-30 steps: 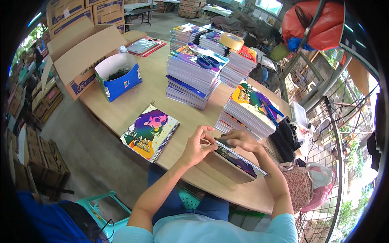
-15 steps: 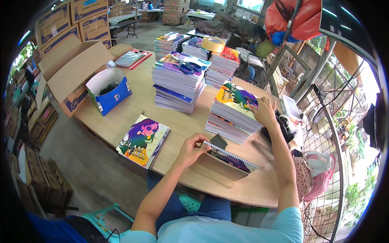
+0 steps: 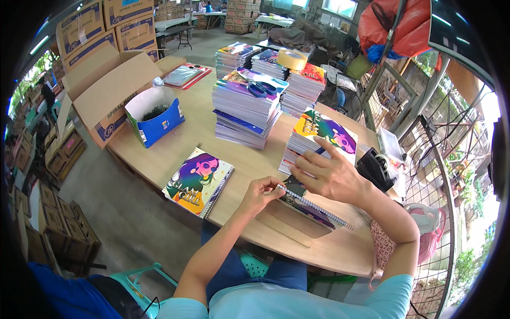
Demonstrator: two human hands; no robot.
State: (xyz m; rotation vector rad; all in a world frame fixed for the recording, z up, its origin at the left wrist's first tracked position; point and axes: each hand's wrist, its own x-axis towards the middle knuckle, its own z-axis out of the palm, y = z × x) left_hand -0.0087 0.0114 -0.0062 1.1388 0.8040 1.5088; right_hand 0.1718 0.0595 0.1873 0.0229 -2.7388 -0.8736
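Our left hand (image 3: pixel 259 195) pinches a dark-covered paper notebook (image 3: pixel 313 212), likely light and bendy, by its white spiral coil (image 3: pixel 319 209); whether our right hand (image 3: pixel 333 174) grips anything, we cannot tell.

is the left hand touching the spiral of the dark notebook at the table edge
Touching. The head view shows the left hand with thumb and fingertips pinching the upper-left end of the pale spiral.
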